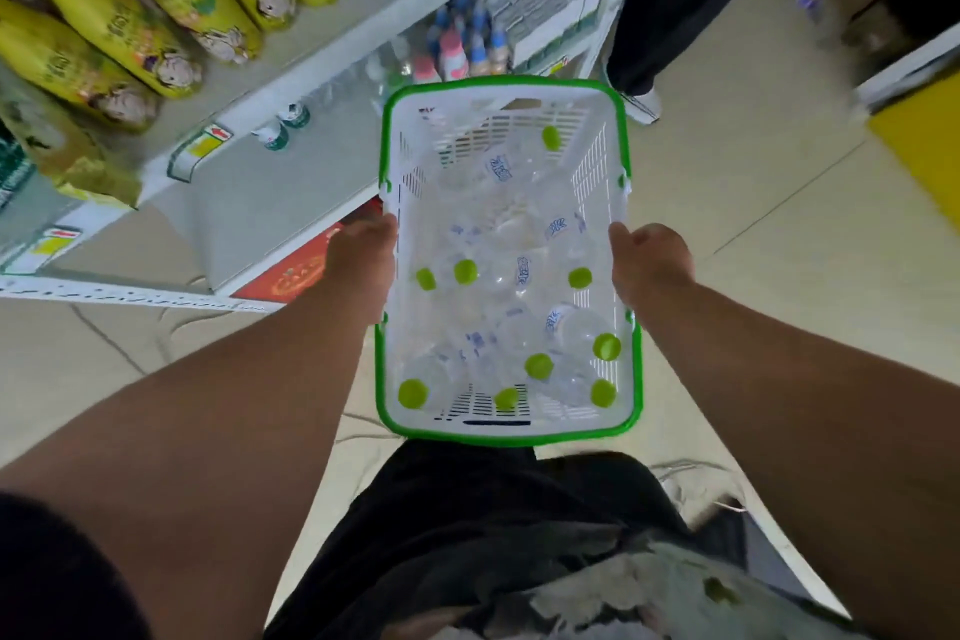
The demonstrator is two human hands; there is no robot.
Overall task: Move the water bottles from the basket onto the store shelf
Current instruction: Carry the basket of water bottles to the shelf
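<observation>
A white plastic basket with a green rim (506, 437) hangs in front of me above the floor. Inside lie several clear water bottles (522, 276) with green caps, jumbled on their sides. My left hand (363, 260) grips the basket's left wall and my right hand (649, 260) grips its right wall, fingers curled over the rim. The grey store shelf (249, 182) runs along the left, and two water bottles (283, 127) stand on it near the back.
Yellow bottles (156, 0) fill the upper shelf at the left. Coloured drink bottles (462, 47) stand on a lower shelf beyond the basket. Another person's dark legs (670, 0) stand at the shelf's end. A yellow fixture (924, 146) is at the right. Beige floor tiles lie below.
</observation>
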